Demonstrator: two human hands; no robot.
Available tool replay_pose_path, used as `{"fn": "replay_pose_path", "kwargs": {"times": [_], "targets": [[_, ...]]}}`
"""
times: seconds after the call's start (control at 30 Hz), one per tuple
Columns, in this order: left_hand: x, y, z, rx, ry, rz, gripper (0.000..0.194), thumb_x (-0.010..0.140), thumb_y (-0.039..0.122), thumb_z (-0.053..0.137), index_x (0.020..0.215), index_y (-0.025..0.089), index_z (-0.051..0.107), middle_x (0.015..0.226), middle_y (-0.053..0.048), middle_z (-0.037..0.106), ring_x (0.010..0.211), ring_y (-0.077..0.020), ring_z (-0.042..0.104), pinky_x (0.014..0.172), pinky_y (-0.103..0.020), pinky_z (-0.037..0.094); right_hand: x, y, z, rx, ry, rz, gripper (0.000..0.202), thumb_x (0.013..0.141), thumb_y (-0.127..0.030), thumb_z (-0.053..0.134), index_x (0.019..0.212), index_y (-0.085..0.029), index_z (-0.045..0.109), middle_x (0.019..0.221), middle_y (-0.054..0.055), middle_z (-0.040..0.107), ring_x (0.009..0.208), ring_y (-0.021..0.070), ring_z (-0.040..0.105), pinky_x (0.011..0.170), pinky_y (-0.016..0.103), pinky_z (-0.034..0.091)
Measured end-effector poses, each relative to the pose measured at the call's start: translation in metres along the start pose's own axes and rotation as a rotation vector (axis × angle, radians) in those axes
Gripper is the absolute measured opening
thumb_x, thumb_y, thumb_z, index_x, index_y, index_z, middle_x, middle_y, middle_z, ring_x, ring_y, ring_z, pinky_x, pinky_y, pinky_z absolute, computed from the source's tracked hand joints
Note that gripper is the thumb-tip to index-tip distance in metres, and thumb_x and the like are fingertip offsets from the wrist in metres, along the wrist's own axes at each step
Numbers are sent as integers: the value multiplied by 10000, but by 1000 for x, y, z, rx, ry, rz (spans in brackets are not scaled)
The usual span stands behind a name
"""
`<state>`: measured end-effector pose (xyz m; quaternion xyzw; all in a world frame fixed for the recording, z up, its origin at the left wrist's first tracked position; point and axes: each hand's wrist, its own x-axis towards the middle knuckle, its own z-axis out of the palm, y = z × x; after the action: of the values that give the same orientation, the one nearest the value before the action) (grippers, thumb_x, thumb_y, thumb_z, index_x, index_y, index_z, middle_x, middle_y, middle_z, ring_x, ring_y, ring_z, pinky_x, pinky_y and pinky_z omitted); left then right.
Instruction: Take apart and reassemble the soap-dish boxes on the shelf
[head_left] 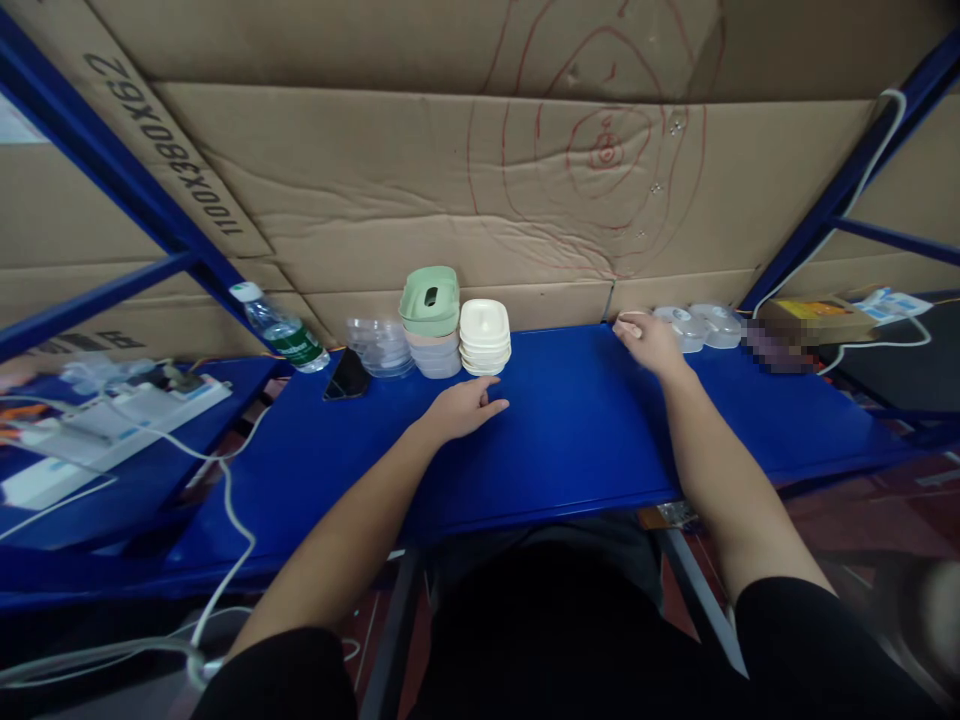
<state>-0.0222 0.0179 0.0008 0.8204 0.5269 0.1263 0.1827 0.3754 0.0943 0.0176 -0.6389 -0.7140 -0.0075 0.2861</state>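
Note:
My left hand (463,409) hovers over the blue tabletop, just in front of a stack of cream square lids (485,335). Its thumb and index finger are apart and nothing is between them. To the left of the lids stands a stack of plastic containers (435,355), with a green container (430,300) on top. Clear round lids or bowls (381,347) are piled beside that stack. At the table's back edge, my right hand (649,342) has its fingers curled together; what they hold, if anything, cannot be made out. Clear lidded containers (681,328) sit right beside it.
A black phone (347,375) and a water bottle (281,330) are at the left of the blue table (555,430). Power strips (112,445) with white cables lie further left. A yellow box (817,318) stands at the right. Cardboard (360,190) walls the back.

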Motion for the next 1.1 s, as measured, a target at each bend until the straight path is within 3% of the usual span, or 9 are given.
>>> {"fn": "replay_pose_path", "kwargs": {"times": [0.1, 0.2, 0.3, 0.4, 0.5, 0.63, 0.8, 0.93, 1.1], "targets": [[0, 3, 0, -46, 33, 14, 604, 960, 585, 531, 1414, 191, 584, 906, -21, 730, 842, -209, 683, 718, -312, 463, -6, -26, 20, 134, -55, -228, 424, 977, -389, 547, 1293, -174, 731, 1294, 125, 743, 1219, 307, 682, 1091, 467, 512], [0, 4, 3, -119, 119, 53, 511, 967, 549, 545, 1339, 211, 637, 878, -6, 725, 801, -183, 675, 731, -297, 484, -18, -54, 41, 193, -206, -420, 406, 979, -399, 576, 1292, -190, 728, 1319, 116, 731, 1237, 295, 678, 1092, 465, 517], [0, 3, 5, -146, 240, 86, 434, 970, 500, 565, 1287, 220, 664, 865, 0, 722, 759, -161, 658, 751, -285, 506, -27, -72, 56, 206, -365, -521, 399, 973, -404, 615, 1318, -228, 712, 1349, 94, 717, 1244, 283, 679, 1086, 467, 527], [-1, 4, 5, -69, 406, 98, 433, 974, 446, 580, 1331, 211, 647, 1027, -42, 738, 753, -149, 653, 796, -293, 531, -28, -74, 60, 205, -409, -524, 391, 966, -414, 637, 1316, -258, 714, 1361, 83, 713, 1252, 289, 677, 1098, 484, 519], [2, 10, 1, 92, 548, 87, 434, 992, 429, 565, 1360, 214, 646, 1352, -121, 655, 957, -195, 696, 845, -307, 547, -23, -66, 57, 212, -410, -467, 406, 959, -433, 651, 1316, -251, 715, 1344, 94, 722, 1239, 305, 684, 1091, 498, 522], [16, 18, -5, 243, 567, 64, 473, 1052, 408, 458, 1479, 235, 562, 1626, -123, 435, 1252, -281, 630, 878, -332, 563, -19, -59, 58, 190, -399, -425, 377, 959, -404, 643, 1289, -242, 727, 1337, 98, 720, 1230, 298, 685, 1082, 489, 527], [25, 10, -5, 255, 542, -33, 550, 1070, 395, 406, 1573, 177, 440, 1648, -147, 401, 1320, -309, 589, 892, -349, 585, -20, -60, 61, 138, -408, -434, 366, 970, -404, 625, 1302, -278, 714, 1378, 75, 696, 1262, 292, 668, 1097, 505, 518], [24, -3, -3, 234, 560, -45, 520, 1075, 365, 400, 1560, 189, 462, 1600, -138, 458, 1313, -286, 597, 901, -331, 585, -21, -59, 59, 146, -415, -431, 376, 974, -426, 618, 1303, -268, 711, 1382, 79, 695, 1259, 299, 669, 1095, 517, 517], [27, -6, -4, 223, 560, -41, 488, 1068, 385, 447, 1522, 218, 512, 1560, -146, 481, 1250, -279, 634, 926, -337, 574, -21, -60, 58, 152, -414, -429, 387, 968, -431, 625, 1301, -256, 715, 1377, 91, 698, 1261, 301, 670, 1095, 508, 520]]}}
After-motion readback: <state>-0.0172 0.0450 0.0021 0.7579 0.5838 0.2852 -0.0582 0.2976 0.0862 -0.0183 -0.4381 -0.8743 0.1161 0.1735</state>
